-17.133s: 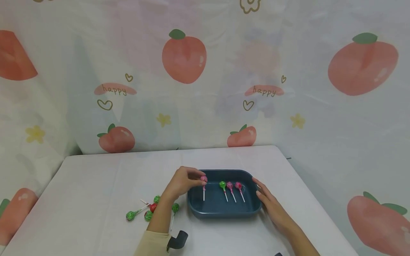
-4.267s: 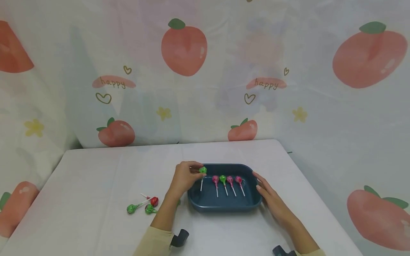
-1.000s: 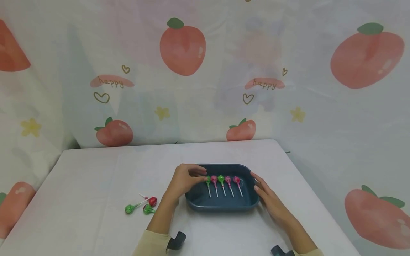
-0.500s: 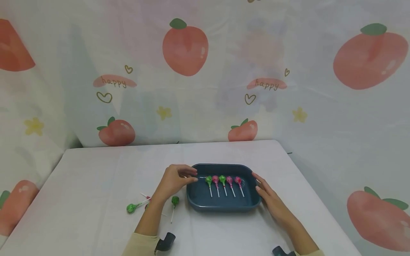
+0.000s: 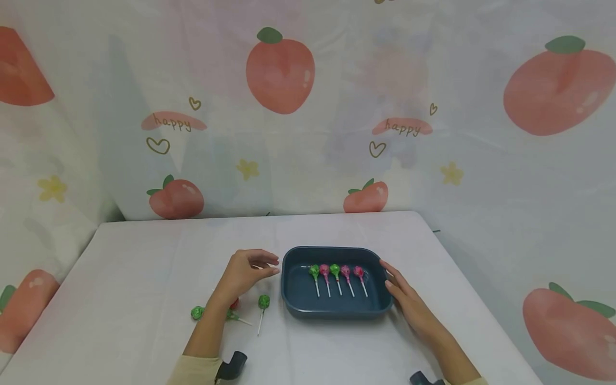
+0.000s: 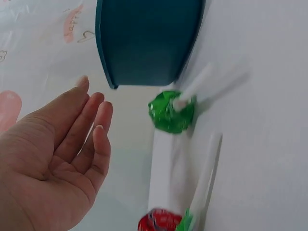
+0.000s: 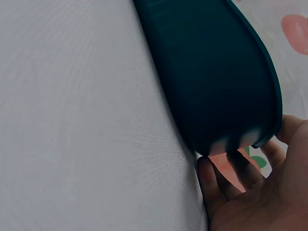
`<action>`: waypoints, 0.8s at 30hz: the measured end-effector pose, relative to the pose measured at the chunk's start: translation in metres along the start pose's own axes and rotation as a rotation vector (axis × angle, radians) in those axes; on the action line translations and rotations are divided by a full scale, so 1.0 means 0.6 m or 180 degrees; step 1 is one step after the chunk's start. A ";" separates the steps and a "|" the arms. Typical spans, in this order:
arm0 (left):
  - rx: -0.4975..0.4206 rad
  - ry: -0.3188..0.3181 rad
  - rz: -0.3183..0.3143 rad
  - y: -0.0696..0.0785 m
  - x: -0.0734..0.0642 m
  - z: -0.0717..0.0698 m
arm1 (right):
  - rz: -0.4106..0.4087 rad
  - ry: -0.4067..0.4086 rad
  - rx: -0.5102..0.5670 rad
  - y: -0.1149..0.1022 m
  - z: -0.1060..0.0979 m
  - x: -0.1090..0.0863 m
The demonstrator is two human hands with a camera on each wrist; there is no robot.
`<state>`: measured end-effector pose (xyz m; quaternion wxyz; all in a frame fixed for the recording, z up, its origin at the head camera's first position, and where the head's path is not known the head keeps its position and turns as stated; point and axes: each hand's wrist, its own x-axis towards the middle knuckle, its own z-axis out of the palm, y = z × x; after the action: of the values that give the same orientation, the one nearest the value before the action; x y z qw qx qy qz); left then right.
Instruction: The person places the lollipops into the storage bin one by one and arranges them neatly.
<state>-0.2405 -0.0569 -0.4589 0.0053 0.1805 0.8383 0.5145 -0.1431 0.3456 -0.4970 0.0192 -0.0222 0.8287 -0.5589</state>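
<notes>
A dark blue tray [image 5: 337, 313] sits on the table with several lollipops in a side-by-side row, sticks toward the person. The leftmost is a green lollipop [image 5: 314, 271], beside a pink lollipop [image 5: 324, 269]. Just left of the tray my left hand [image 5: 246, 275] hovers with loosely bent fingers, nothing between them. My right hand [image 5: 409, 302] rests against the tray's right end; in the right wrist view its fingers [image 7: 208, 178] touch the outer wall, thumb at the rim. Below the left hand, a green lollipop [image 5: 263, 302] lies alone on the table.
Left of the tray, a red lollipop [image 5: 235, 304] and a green lollipop [image 5: 197, 313] are partly covered by the left forearm. Another green one [image 5: 231, 314] lies close by. A white cloth covers the table [image 5: 144, 267]; a fruit-print curtain [image 5: 308, 149] hangs behind and around it.
Since the oldest frame, a pink and a green lollipop have joined the row's left end. The left hand has let go of the green one and moved left, out of the tray. The right hand stays put.
</notes>
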 end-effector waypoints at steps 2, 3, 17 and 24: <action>0.0026 -0.0022 -0.0087 -0.006 -0.003 -0.009 | -0.0003 -0.0005 0.0001 0.000 0.000 0.000; 0.0030 -0.0054 -0.0134 -0.009 -0.005 -0.013 | -0.0003 -0.0004 -0.0005 0.000 0.000 0.000; 0.0014 -0.0572 -0.0590 -0.068 -0.027 -0.083 | -0.0016 -0.0028 -0.0006 0.004 -0.001 0.000; -0.0137 -0.0821 -0.0553 -0.083 -0.035 -0.109 | -0.0015 -0.0016 -0.0012 0.001 -0.003 -0.001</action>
<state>-0.2483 -0.1400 -0.4752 0.1612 0.1717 0.8319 0.5025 -0.1425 0.3476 -0.4966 0.0199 -0.0256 0.8297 -0.5573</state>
